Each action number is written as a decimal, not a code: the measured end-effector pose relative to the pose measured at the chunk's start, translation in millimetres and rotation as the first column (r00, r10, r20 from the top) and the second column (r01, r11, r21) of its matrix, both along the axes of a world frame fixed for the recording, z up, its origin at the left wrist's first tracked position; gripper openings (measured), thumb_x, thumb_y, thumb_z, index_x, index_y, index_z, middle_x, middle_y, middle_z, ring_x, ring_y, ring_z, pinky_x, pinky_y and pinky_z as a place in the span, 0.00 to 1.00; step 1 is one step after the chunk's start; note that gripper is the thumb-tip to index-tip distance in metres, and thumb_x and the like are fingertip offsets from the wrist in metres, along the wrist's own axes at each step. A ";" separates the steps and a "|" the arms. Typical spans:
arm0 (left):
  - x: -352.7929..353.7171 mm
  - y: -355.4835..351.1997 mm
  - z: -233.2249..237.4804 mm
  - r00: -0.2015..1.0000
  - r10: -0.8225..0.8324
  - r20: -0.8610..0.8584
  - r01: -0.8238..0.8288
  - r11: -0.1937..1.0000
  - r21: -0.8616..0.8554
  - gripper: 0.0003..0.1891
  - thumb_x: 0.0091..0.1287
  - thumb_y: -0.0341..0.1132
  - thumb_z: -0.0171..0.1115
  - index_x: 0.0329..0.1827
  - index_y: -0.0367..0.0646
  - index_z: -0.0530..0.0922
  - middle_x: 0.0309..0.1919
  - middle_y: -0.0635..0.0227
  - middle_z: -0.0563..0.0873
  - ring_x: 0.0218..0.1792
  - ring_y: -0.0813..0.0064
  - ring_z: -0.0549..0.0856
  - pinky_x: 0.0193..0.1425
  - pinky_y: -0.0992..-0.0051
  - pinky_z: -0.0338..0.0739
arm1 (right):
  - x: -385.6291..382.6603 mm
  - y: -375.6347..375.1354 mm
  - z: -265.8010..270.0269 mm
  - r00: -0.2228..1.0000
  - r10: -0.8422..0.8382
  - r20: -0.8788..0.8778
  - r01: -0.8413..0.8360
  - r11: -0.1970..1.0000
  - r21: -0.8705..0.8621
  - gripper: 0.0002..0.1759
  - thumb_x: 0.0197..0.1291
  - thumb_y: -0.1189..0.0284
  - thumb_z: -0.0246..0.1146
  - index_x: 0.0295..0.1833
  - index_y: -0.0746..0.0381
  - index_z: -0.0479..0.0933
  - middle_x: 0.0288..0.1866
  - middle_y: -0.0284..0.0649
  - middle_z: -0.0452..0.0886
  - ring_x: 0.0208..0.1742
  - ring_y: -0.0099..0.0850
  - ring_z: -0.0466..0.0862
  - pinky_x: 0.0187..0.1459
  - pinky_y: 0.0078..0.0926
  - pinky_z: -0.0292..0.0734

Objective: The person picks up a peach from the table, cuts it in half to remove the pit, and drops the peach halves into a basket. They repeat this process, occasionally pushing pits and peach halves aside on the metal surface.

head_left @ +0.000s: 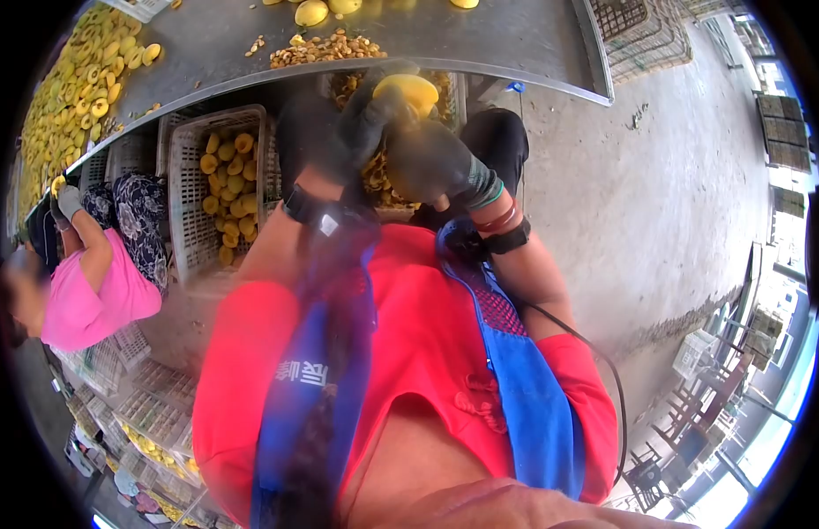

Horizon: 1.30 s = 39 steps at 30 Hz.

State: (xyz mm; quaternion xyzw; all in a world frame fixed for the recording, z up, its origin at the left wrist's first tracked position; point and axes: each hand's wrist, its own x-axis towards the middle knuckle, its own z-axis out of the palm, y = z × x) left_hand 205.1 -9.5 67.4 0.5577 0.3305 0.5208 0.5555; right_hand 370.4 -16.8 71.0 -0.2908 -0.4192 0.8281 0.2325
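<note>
In the head view, my left hand [361, 123], in a dark glove, is closed around a yellow peach [409, 92] just below the table edge. My right hand [436, 163], in a dark glove with a green cuff, sits close under the peach with its fingers curled. A small tan end [441, 204] pokes out below that fist; the rest of the item is hidden and blurred. Beneath both hands stands a crate [459, 99] with yellow-brown peach scraps in it.
A metal table [506, 40] carries brown pits [330, 48] and a large heap of peaches [83, 84]. On the left is a plastic crate [187, 189] of peaches. A co-worker in pink [100, 282] sits beyond it. Stacked crates [647, 40] stand at the upper right.
</note>
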 end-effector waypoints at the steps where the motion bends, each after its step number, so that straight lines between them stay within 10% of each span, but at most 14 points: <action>1: 0.6 -0.4 2.7 0.998 0.050 -0.029 -0.049 0.999 0.022 0.25 0.74 0.49 0.45 0.63 0.37 0.68 0.53 0.59 0.79 0.54 0.71 0.78 0.59 0.71 0.73 | 0.1 -1.8 9.8 0.999 -0.015 -0.042 0.010 0.995 -0.100 0.09 0.62 0.70 0.58 0.30 0.63 0.72 0.19 0.32 0.70 0.17 0.20 0.70 0.18 0.21 0.63; 6: -7.8 7.6 3.2 0.935 0.242 0.260 -0.112 0.896 -0.430 0.27 0.75 0.51 0.42 0.63 0.35 0.67 0.52 0.55 0.79 0.48 0.66 0.83 0.52 0.71 0.79 | -12.8 -15.4 7.1 0.976 -0.104 0.193 0.053 0.966 0.252 0.10 0.62 0.68 0.60 0.33 0.65 0.73 0.24 0.33 0.76 0.24 0.20 0.75 0.23 0.20 0.67; 10: -44.3 14.9 -24.9 0.868 0.388 -0.311 -0.375 0.921 0.101 0.30 0.75 0.52 0.40 0.62 0.29 0.66 0.53 0.50 0.79 0.48 0.64 0.83 0.50 0.69 0.81 | -11.5 -9.4 -32.3 0.917 -0.196 0.347 -0.108 0.715 0.691 0.12 0.59 0.67 0.62 0.36 0.66 0.73 0.28 0.39 0.80 0.28 0.31 0.80 0.28 0.29 0.72; 14: -68.3 17.9 -8.5 0.941 0.338 0.012 -0.333 0.932 -0.144 0.32 0.74 0.55 0.39 0.62 0.30 0.66 0.54 0.49 0.78 0.51 0.61 0.82 0.55 0.68 0.79 | -6.4 5.3 -51.9 0.700 -0.357 0.618 -0.516 0.345 0.784 0.13 0.58 0.67 0.60 0.42 0.64 0.73 0.32 0.53 0.77 0.34 0.51 0.79 0.35 0.43 0.74; 16: -76.9 10.8 -9.3 0.887 0.364 0.283 -0.270 0.907 -0.322 0.32 0.74 0.55 0.39 0.62 0.32 0.67 0.55 0.51 0.78 0.53 0.61 0.81 0.58 0.68 0.78 | -8.7 7.1 -46.7 0.711 -0.409 0.572 -0.383 0.456 0.803 0.12 0.58 0.66 0.59 0.42 0.63 0.73 0.33 0.53 0.77 0.35 0.52 0.79 0.34 0.44 0.74; 19: -69.3 0.7 -3.9 0.924 0.349 0.158 -0.268 0.883 -0.384 0.30 0.75 0.54 0.39 0.63 0.32 0.68 0.56 0.54 0.78 0.54 0.65 0.80 0.59 0.70 0.75 | -26.7 11.8 -25.2 0.788 -0.476 0.390 -0.213 0.384 0.898 0.15 0.53 0.65 0.64 0.37 0.65 0.71 0.27 0.53 0.78 0.33 0.53 0.80 0.33 0.45 0.73; 22: -42.6 -5.3 6.8 0.796 0.480 -0.369 -0.442 0.877 0.188 0.22 0.76 0.45 0.39 0.58 0.35 0.70 0.50 0.53 0.80 0.46 0.70 0.81 0.50 0.71 0.78 | -42.1 10.9 -3.2 0.792 -0.499 0.353 -0.107 0.455 0.884 0.15 0.54 0.65 0.63 0.36 0.65 0.71 0.24 0.52 0.78 0.31 0.53 0.80 0.33 0.46 0.73; 34: -27.5 5.2 -1.7 0.864 0.427 -0.266 -0.343 0.887 0.310 0.24 0.76 0.46 0.39 0.62 0.34 0.68 0.56 0.58 0.78 0.55 0.69 0.78 0.60 0.71 0.72 | -49.3 8.8 0.5 0.808 -0.538 0.241 0.014 0.425 0.905 0.14 0.52 0.67 0.64 0.37 0.66 0.73 0.24 0.52 0.79 0.30 0.52 0.81 0.32 0.45 0.75; 39: -25.4 -2.9 8.9 0.933 0.319 -0.169 -0.311 0.948 0.072 0.23 0.76 0.45 0.40 0.61 0.34 0.70 0.53 0.58 0.80 0.52 0.70 0.79 0.59 0.73 0.72 | -42.8 20.6 -8.3 0.774 -0.369 0.514 -0.384 0.372 0.845 0.13 0.55 0.63 0.63 0.38 0.63 0.77 0.29 0.49 0.81 0.32 0.49 0.82 0.34 0.43 0.76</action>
